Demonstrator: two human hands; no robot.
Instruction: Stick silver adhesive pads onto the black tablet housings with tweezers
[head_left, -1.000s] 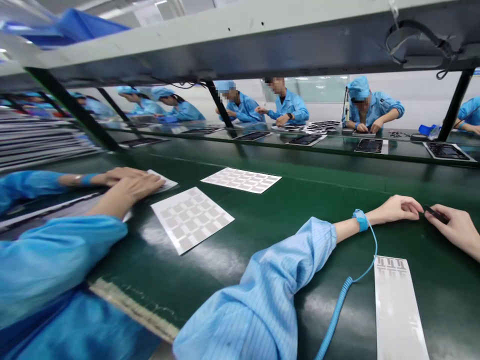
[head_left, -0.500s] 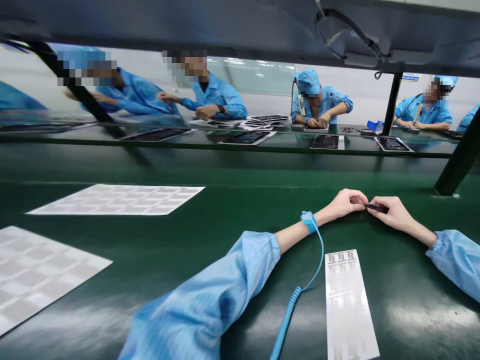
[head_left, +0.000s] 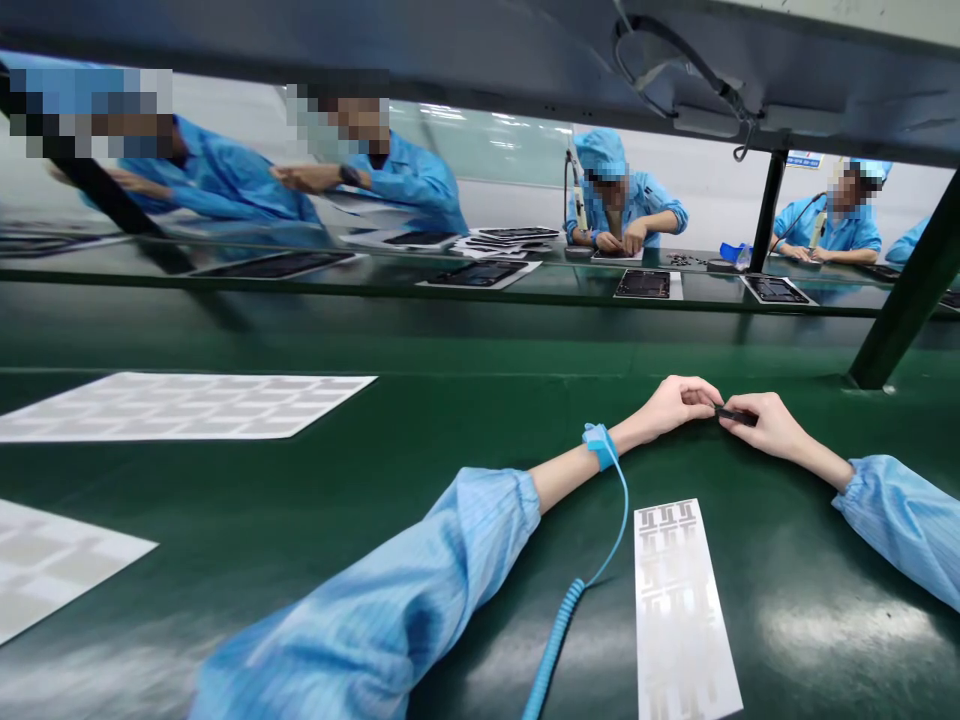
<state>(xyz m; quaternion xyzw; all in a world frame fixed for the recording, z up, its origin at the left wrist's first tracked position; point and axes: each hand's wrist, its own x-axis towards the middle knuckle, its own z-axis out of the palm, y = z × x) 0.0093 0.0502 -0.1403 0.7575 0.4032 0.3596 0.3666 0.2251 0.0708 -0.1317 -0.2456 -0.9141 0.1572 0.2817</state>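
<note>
My left hand (head_left: pixel 675 405) and my right hand (head_left: pixel 769 425) meet on the green belt (head_left: pixel 420 400), both pinching a small black strip (head_left: pixel 736 415). Its ends are held by the fingertips, so its shape is partly hidden. A blue wrist strap (head_left: pixel 600 446) circles my left wrist, and a coiled blue cord (head_left: pixel 553 648) runs down from it. Just below my hands lies a long white printed sheet (head_left: pixel 679 610). Light blue striped sleeves cover both forearms.
Two white sheets with grey squares (head_left: pixel 180 405) lie to the left on the belt. Beyond a dark shelf beam (head_left: pixel 480 40) and its black leg (head_left: pixel 911 290), co-workers in blue sit at a facing bench with dark panels on white backing (head_left: pixel 643 284).
The view has swung, moving the sheets left and out of frame and removing a neighbouring person's hands. My hands have drawn together, and the black strip, first in my right hand, is now between both.
</note>
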